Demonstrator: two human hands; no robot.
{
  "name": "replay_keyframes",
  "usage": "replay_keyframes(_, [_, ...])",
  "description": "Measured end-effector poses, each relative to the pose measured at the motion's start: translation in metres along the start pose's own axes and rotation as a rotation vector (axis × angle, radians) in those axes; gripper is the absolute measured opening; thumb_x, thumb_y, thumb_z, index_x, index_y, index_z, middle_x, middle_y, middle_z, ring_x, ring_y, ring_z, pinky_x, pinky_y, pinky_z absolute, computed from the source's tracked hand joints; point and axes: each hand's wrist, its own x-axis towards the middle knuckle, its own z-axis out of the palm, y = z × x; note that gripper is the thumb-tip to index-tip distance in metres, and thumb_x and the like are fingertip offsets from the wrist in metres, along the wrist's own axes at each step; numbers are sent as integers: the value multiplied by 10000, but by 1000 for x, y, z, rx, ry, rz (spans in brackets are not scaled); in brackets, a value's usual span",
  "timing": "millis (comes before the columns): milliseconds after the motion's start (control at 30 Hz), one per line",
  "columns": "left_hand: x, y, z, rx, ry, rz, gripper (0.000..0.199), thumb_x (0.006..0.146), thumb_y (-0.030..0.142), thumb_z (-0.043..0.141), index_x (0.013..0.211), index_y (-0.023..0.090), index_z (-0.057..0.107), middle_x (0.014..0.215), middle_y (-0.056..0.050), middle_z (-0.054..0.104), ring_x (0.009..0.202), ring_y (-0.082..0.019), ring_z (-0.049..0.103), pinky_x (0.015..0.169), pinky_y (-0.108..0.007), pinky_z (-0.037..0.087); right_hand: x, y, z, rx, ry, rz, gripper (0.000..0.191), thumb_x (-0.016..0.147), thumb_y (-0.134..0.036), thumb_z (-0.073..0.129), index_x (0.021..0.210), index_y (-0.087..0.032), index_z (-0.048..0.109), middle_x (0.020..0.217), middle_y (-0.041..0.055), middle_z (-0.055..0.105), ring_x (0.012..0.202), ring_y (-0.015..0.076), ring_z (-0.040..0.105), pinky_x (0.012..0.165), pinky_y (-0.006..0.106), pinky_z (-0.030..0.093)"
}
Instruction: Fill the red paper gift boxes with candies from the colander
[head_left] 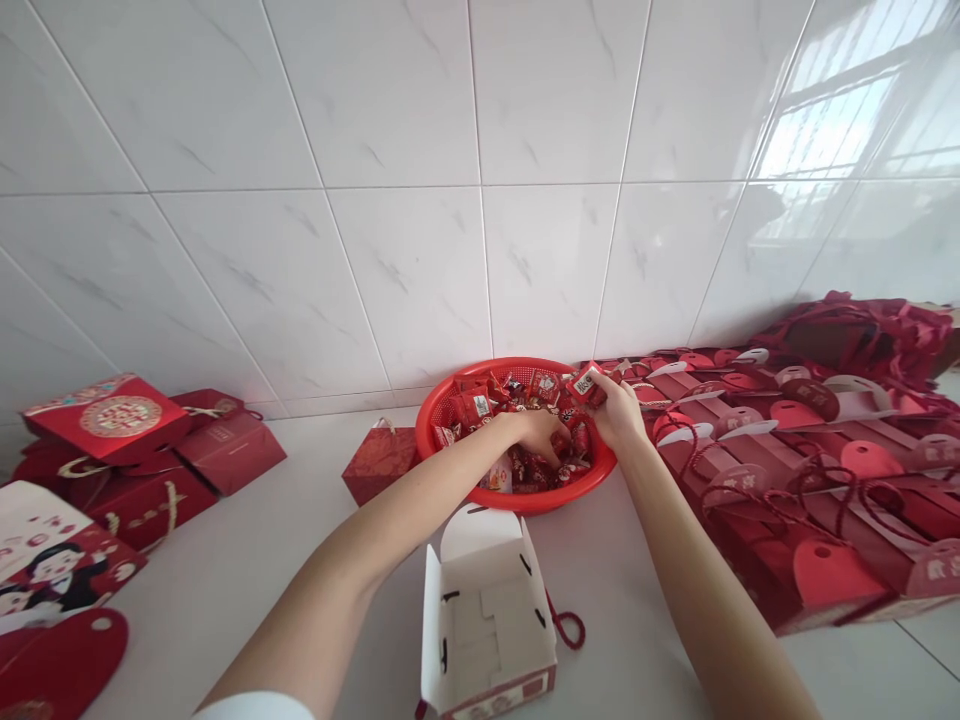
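A red plastic basket (429, 412) with perforated sides holds many wrapped candies (529, 470). My left hand (544, 432) reaches down into it, fingers curled among the candies; what they close on is hidden. At the basket's right rim, my right hand (621, 408) pinches a small red packet (585, 382) with a white label, held above the candies. In front of the basket stands an open gift box (491, 620), white inside with nothing in it, its flaps raised and a dark red cord at its right side.
Rows of red gift boxes (810, 480) with cord handles fill the right side. A small red box (380, 462) touches the basket's left. More red boxes (150, 470) are piled at far left, near a printed bag (67, 560). A tiled wall (405, 270) rises behind.
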Motion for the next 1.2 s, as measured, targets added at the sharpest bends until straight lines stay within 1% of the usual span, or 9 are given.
replay_keyframes(67, [0, 3, 0, 25, -45, -15, 366, 685, 357, 783, 1036, 258, 755, 1010, -27, 765, 886, -250, 705, 711, -274, 503, 0, 0, 0, -2, 2, 0, 176, 685, -155, 778, 681, -188, 605, 619, -18, 684, 596, 157, 665, 621, 312, 626])
replay_keyframes(167, [0, 7, 4, 98, 2, -50, 357, 684, 393, 772, 1007, 242, 765, 1073, -76, 748, 938, -312, 699, 760, -341, 523, 0, 0, 1, -8, 8, 1, 188, 679, -155, 778, 679, -198, 595, 617, -24, 685, 597, 159, 662, 612, 315, 627])
replay_keyframes(267, [2, 11, 12, 159, 72, -79, 479, 752, 410, 715, 1208, 264, 699, 1232, -124, 687, 1057, -360, 671, 846, -410, 524, 0, 1, 1, -19, 5, 7, 179, 683, -159, 777, 686, -192, 601, 619, -14, 688, 596, 168, 665, 608, 330, 628])
replay_keyframes(367, [5, 12, 15, 154, 78, -76, 572, 788, 385, 683, 1346, 285, 606, 1326, -140, 633, 1115, -371, 649, 900, -451, 511, 0, 1, 0, -32, -5, 6, 191, 682, -171, 794, 695, -186, 604, 621, -11, 683, 602, 177, 674, 617, 343, 628])
replay_keyframes(567, [5, 18, 10, 104, 14, -59, 416, 777, 263, 661, 1192, 277, 691, 1217, -57, 718, 1083, -312, 675, 942, -421, 515, -1, 0, 0, -54, 1, 12, 163, 700, -164, 776, 691, -180, 613, 630, -13, 682, 610, 171, 668, 629, 351, 630])
replay_keyframes(667, [3, 23, 11, 104, 3, -51, 345, 785, 190, 618, 1111, 242, 717, 1203, -72, 726, 1103, -306, 671, 976, -434, 502, -2, -1, 1, -61, 0, 13, 170, 691, -170, 784, 688, -182, 614, 633, -16, 681, 604, 164, 661, 652, 357, 632])
replay_keyframes(833, [5, 27, 15, 133, 8, -64, 421, 783, 166, 621, 1199, 199, 670, 1309, -154, 664, 1209, -362, 611, 1019, -518, 470, -6, -2, 3, -68, 5, 23, 149, 707, -159, 760, 672, -177, 616, 613, -16, 675, 586, 156, 649, 649, 356, 634])
replay_keyframes(967, [10, 26, 16, 129, -21, -88, 431, 780, 166, 617, 1209, 152, 663, 1263, -196, 678, 1155, -371, 644, 968, -496, 509, -7, -2, 4, -71, 5, 23, 162, 692, -171, 768, 663, -177, 609, 603, -18, 671, 581, 157, 649, 639, 349, 631])
replay_keyframes(1200, [12, 22, 14, 73, -78, -53, 557, 702, 133, 640, 1247, 246, 669, 1259, -112, 700, 1166, -329, 644, 976, -430, 504, -7, -2, 3, -65, -13, 15, 187, 659, -205, 804, 689, -180, 622, 608, -24, 682, 602, 171, 665, 618, 351, 629])
